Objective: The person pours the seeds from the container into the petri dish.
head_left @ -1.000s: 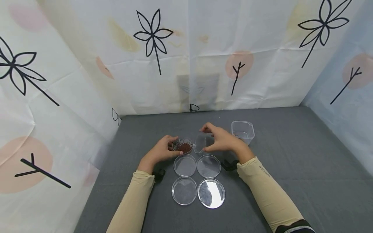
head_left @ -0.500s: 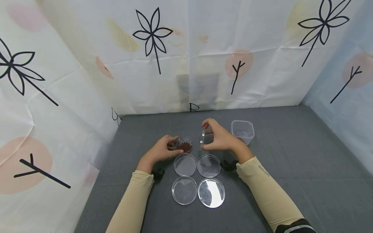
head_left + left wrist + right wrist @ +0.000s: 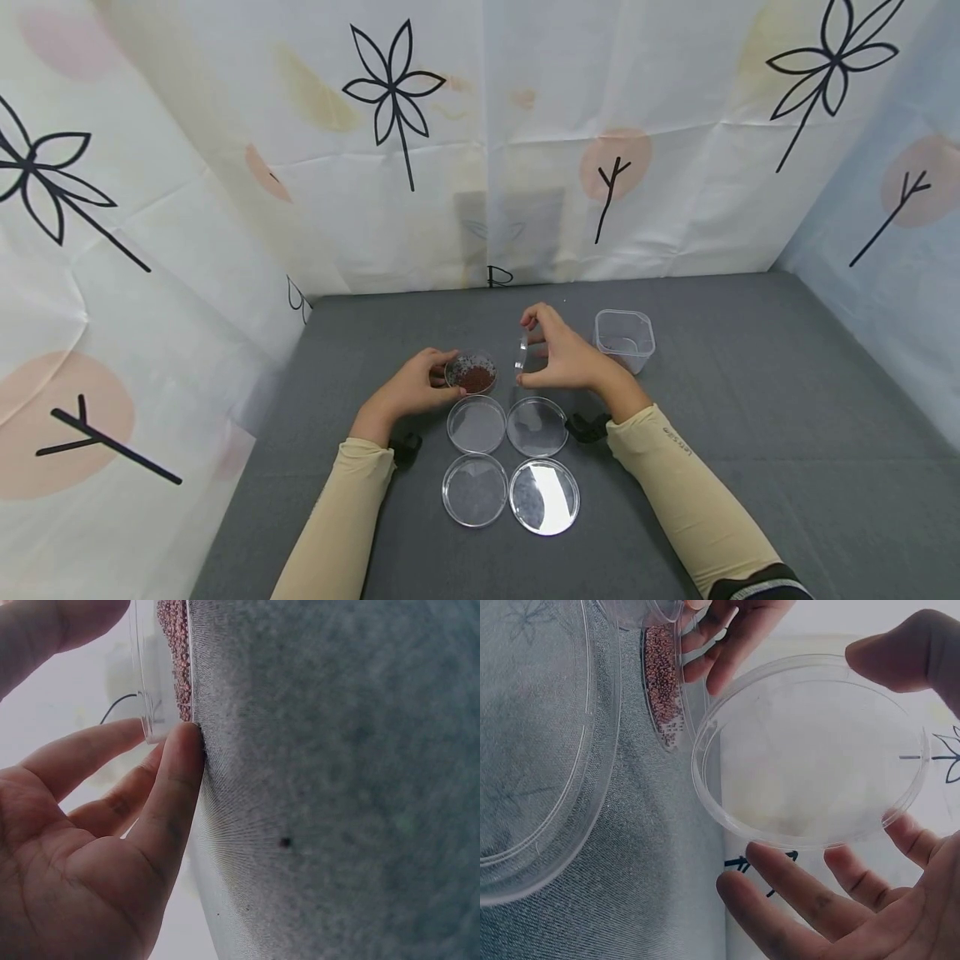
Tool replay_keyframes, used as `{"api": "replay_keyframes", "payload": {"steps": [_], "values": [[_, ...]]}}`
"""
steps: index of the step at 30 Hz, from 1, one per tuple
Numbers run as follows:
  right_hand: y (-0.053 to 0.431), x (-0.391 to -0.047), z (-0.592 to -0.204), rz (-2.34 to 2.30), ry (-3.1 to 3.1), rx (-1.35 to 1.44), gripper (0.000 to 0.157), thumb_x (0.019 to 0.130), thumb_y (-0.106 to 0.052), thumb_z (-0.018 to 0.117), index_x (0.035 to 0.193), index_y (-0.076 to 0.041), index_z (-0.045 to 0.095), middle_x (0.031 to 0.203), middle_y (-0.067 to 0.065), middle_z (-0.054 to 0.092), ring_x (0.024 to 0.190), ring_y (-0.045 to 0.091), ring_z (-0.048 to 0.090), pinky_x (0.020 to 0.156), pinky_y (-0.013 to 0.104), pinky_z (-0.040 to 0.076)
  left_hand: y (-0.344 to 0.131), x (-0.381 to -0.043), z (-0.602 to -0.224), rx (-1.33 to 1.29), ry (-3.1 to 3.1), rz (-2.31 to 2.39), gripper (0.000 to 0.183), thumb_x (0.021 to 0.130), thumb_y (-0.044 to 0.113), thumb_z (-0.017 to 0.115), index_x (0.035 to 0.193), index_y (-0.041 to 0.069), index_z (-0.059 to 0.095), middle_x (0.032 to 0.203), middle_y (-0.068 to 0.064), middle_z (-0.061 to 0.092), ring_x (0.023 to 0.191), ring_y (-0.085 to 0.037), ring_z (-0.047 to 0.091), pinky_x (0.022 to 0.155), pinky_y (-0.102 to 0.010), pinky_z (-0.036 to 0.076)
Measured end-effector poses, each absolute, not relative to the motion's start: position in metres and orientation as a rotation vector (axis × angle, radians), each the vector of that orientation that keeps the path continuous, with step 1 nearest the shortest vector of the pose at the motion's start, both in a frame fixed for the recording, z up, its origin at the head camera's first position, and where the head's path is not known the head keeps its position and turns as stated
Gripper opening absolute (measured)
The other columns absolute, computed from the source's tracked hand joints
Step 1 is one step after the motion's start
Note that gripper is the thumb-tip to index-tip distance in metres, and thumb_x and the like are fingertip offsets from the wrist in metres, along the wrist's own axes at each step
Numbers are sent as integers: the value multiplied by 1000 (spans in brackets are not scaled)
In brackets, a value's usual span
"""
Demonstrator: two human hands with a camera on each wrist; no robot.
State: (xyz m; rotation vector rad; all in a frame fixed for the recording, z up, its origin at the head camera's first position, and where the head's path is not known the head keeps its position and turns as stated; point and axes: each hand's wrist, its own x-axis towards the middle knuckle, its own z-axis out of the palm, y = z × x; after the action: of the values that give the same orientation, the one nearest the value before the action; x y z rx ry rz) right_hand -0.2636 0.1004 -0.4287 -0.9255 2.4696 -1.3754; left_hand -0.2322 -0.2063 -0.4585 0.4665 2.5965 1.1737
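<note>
My left hand grips a clear round petri dish by its side, thumb at the near edge and fingers at the far side. Small reddish-brown grains lie in it, heaped toward its near side in the head view. Just right of the dish, my right hand holds a clear petri dish lid by its rim between thumb and fingers. The lid stands on edge in the air, seen nearly edge-on from the head, and nothing lies in it.
Nearer the body, several clear petri dish pieces sit in two rows, among them a front-left one and a front-right one that catches glare. A clear square plastic tub stands behind the right hand. Patterned cloth walls the grey table's back.
The right hand has drawn the lid slightly up and away from the dish, turning it edge-on to the head view. The left hand and the grain dish stay almost still.
</note>
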Motion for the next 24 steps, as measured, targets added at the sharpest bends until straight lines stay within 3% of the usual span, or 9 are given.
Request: {"api": "replay_keyframes", "payload": {"steps": [5,10,16,24], "values": [[97,-265,-430,-1311,2498,-957,78,83,-12,87,144,-6,40,144,17,40,137,44,54,107,62,55,-207,-232,-456,455,2598,1182,75,97,22,80,160,3,45,142,-21,53,131,-40,61,110,-52,56],[93,-264,-431,-1204,2543,-1041,75,85,-17,86,152,-17,54,148,11,48,135,40,55,104,62,56,-206,-232,-456,443,2587,1223,74,95,21,81,158,0,47,141,-22,56,132,-40,61,111,-49,57],[82,-268,-428,-1051,2562,-1119,69,83,-23,85,147,-10,63,146,11,56,133,37,58,102,58,56,-207,-234,-457,459,2559,1264,79,95,21,82,160,-1,43,153,-23,52,136,-40,60,113,-48,56],[66,-278,-429,-878,2536,-1097,67,83,-23,88,144,-7,64,147,13,56,137,36,56,111,55,53,-208,-234,-458,443,2538,1287,86,94,21,83,164,0,36,162,-22,46,139,-41,57,113,-49,55]]}}
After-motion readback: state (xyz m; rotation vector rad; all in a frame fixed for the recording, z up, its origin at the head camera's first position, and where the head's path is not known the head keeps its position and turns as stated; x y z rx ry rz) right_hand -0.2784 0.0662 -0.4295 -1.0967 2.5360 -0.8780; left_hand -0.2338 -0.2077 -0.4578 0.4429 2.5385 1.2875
